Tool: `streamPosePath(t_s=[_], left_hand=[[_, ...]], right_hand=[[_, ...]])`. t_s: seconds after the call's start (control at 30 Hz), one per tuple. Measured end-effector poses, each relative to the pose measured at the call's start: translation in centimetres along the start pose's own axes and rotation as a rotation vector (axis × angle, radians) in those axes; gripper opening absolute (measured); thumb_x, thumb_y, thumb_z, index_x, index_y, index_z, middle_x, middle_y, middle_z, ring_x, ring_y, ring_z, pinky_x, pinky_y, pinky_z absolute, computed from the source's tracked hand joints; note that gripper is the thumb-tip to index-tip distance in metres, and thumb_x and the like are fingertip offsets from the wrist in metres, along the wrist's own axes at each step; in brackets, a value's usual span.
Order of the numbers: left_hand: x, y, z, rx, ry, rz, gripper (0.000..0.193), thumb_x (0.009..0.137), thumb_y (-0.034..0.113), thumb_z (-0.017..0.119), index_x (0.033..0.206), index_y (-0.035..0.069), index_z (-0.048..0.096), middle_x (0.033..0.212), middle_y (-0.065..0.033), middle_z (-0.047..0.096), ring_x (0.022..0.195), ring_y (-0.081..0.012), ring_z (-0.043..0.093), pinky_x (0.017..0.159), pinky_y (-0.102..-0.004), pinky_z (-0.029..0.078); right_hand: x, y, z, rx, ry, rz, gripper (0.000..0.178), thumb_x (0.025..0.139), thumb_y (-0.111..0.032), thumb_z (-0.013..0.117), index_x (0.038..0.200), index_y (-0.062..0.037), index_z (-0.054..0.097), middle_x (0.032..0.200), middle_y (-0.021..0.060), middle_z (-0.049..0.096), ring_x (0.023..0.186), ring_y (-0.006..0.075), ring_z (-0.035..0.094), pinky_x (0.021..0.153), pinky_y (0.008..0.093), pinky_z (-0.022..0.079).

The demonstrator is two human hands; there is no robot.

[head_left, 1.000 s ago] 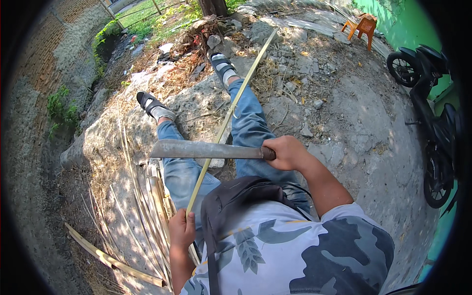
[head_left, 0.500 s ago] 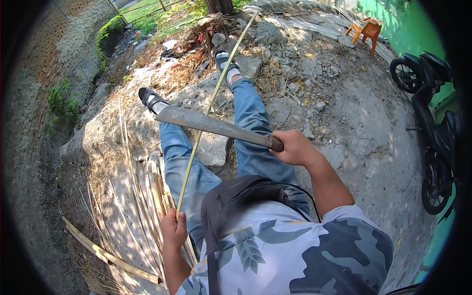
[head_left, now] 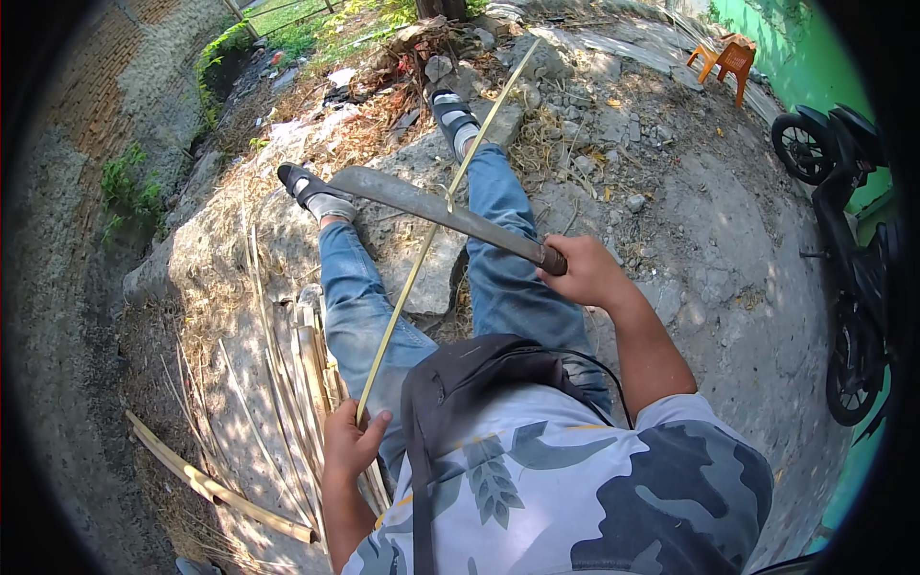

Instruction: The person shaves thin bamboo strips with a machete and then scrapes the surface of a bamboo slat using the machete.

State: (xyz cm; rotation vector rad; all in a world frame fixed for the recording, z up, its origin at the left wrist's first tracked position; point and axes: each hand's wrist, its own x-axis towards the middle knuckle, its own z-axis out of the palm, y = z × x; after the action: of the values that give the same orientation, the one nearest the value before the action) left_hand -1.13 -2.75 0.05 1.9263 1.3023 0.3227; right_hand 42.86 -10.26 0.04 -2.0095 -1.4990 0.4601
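Machete (head_left: 431,208) crosses a pale strip (head_left: 401,314)
Right hand (head_left: 583,271) grips the handle (head_left: 553,261), left hand (head_left: 349,443) the strip's near end, fingers (head_left: 561,282) closed

One left hand (head_left: 355,438) and one right hand (head_left: 585,271), two in all; one machete (head_left: 479,226); one long pale strip (head_left: 407,286) in hand; several more strips (head_left: 311,369) on the ground (they overlap too much for an exact number); two sandals, a left sandal (head_left: 300,184) and a right sandal (head_left: 453,120); two trouser legs (head_left: 356,287); one shirt (head_left: 537,498); one black bag (head_left: 484,369); one orange chair (head_left: 736,61); one motorcycle (head_left: 839,216), showing two wheels (head_left: 803,151); one tree trunk (head_left: 441,10); one brick wall (head_left: 81,110); one green wall (head_left: 800,57).
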Motion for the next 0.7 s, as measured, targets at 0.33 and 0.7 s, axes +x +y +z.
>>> streamPosePath(t_s=[0.33, 0.7], left_hand=[[1.4, 1.1, 1.3, 0.047, -0.055, 0.074, 0.026, 0.078, 0.016, 0.08, 0.083, 0.0, 0.06, 0.064, -0.0136, 0.058, 0.054, -0.0253, 0.056, 0.055, -0.0368, 0.046], [0.7, -0.1, 1.3, -0.041, -0.03, -0.046, 0.03, 0.08, 0.016, 0.083, 0.077, 0.003, 0.056, 0.059, -0.005, 0.051, 0.053, -0.0135, 0.045, 0.051, -0.033, 0.039]], right_hand=[[-0.1, -1.6, 2.8, -0.079, -0.298, -0.257, 0.022, 0.082, -0.03, 0.077, 0.089, -0.0106, 0.068, 0.078, 0.0166, 0.069, 0.079, 0.0408, 0.068, 0.069, 0.05, 0.051], [-0.2, -0.9, 1.6, 0.189, -0.118, 0.02, 0.026, 0.083, -0.025, 0.08, 0.09, -0.0049, 0.064, 0.071, 0.0141, 0.063, 0.066, 0.0343, 0.062, 0.062, 0.0413, 0.047]])
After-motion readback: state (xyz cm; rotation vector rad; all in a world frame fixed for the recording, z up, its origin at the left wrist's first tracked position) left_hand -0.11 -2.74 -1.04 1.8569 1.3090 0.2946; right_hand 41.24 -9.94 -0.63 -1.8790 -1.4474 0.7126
